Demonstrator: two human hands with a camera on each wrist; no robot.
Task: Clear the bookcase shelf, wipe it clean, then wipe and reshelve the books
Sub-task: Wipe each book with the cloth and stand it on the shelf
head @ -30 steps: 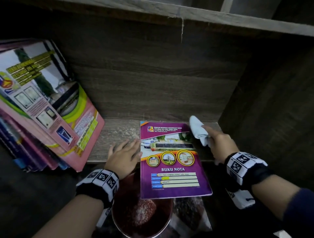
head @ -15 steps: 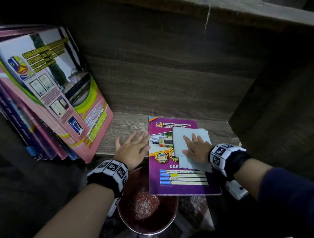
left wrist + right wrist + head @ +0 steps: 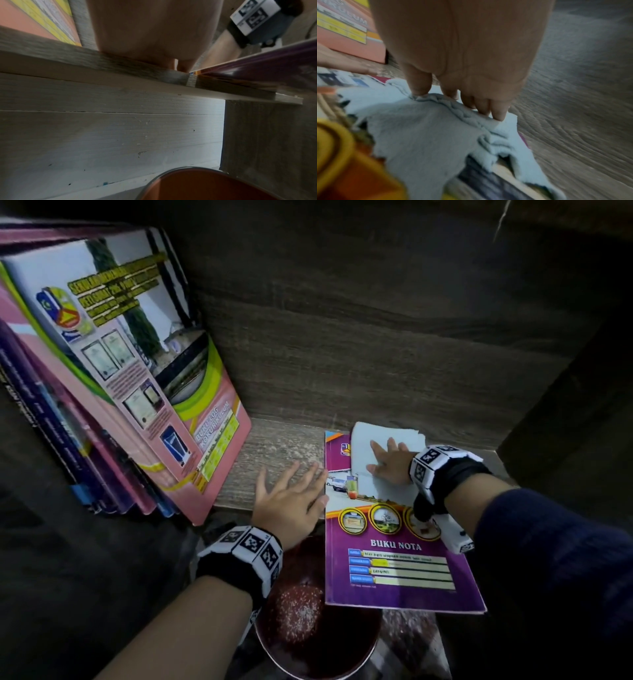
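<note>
The right hand (image 3: pixel 394 465) presses a pale cloth (image 3: pixel 376 453) flat-fingered onto the purple notebook (image 3: pixel 394 559), which overhangs the shelf (image 3: pixel 274 446). The left hand (image 3: pixel 291 501), fingers spread, lies on the shelf beside it. Below, a red bucket (image 3: pixel 308 628) holds something pale and grainy.

"BUKU NOTA" on the purple notebook (image 3: pixel 394 546); "BUKU LOG KOKURIKULUM" on the leaning pink book (image 3: pixel 191 419); smaller print unreadable

The head view looks down into the shelf (image 3: pixel 281 450). Each wrist view looks close along its fingers (image 3: pixel 498 112); all share the purple book (image 3: pixel 397 577).
</note>
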